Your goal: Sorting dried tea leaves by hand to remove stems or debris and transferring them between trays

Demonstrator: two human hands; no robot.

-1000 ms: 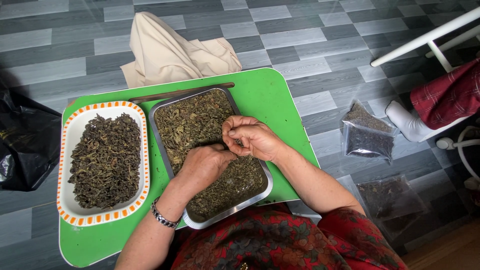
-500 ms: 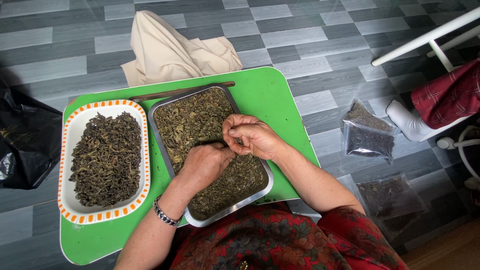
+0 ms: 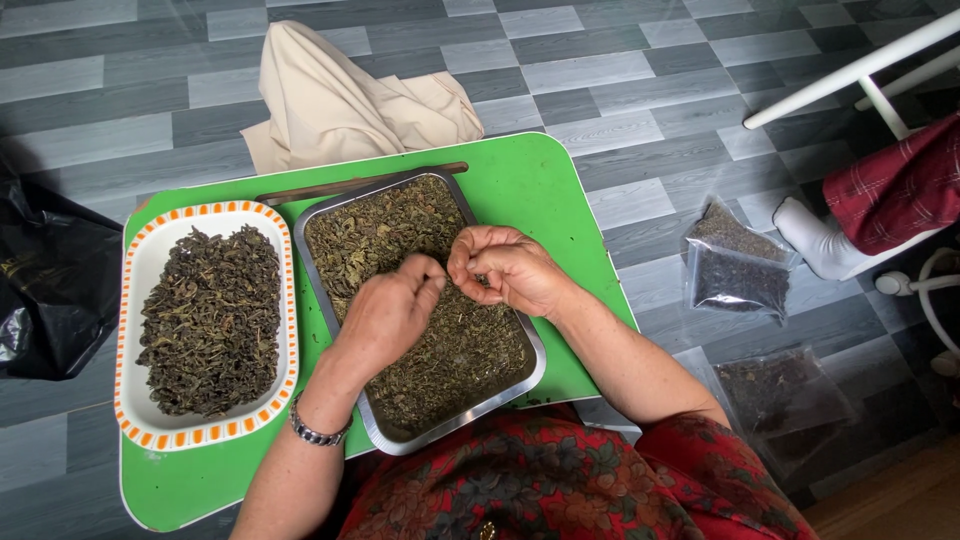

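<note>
A metal tray (image 3: 520,385) full of dried green-brown leaves (image 3: 380,235) sits in the middle of a green table (image 3: 540,180). Both hands hover over it. My left hand (image 3: 390,310) has its fingertips pinched together close to my right hand (image 3: 500,268), whose fingers curl around a small bit of leaf. Left of the metal tray stands a white oval dish with an orange-patterned rim (image 3: 130,300), heaped with darker dried leaves (image 3: 210,320). A bracelet (image 3: 315,432) is on my left wrist.
A beige cloth (image 3: 340,100) lies on the floor behind the table, a thin brown stick (image 3: 340,187) along the table's far edge. A black plastic bag (image 3: 50,280) is at left. Clear bags of leaves (image 3: 735,265) lie at right, beside another person's leg (image 3: 890,200) and white chair legs (image 3: 850,70).
My left hand has lifted from the leaves and moved up toward my right hand, fingertips now pinched near it. The right hand has stayed in place.
</note>
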